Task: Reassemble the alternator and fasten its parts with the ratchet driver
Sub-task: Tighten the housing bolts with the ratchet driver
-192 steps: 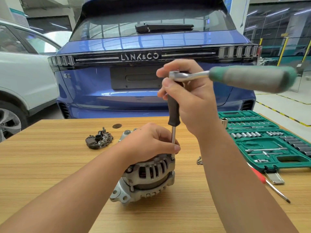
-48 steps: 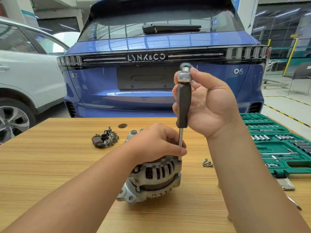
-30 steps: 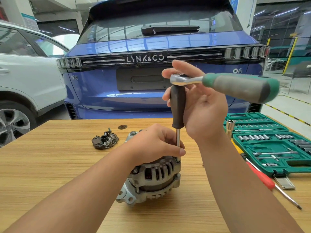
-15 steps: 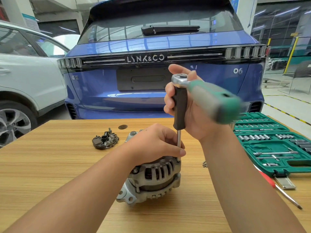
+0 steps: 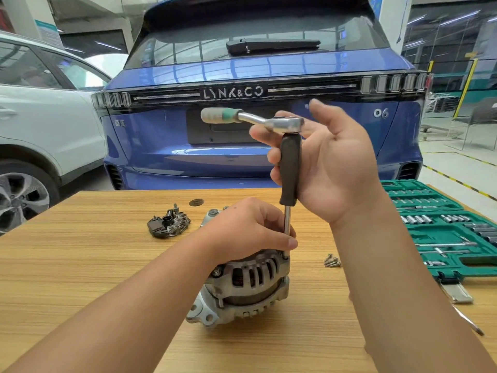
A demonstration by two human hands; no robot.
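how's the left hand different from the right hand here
The left hand sits low, resting on the alternator and pinching the driver's bare steel shaft. The right hand is raised, wrapped around the driver's black handle just under the ratchet head, index finger and thumb extended. Both hold the same upright driver.

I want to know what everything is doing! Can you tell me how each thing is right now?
Alternator: upright on the table, held steady.
Left hand: gripping the alternator top.
Right hand: fingers around the driver handle.
Driver: vertical, tip at the alternator's edge.
Ratchet: on the driver's top, handle pointing left.
Socket case: open.
Screws: loose on the table.
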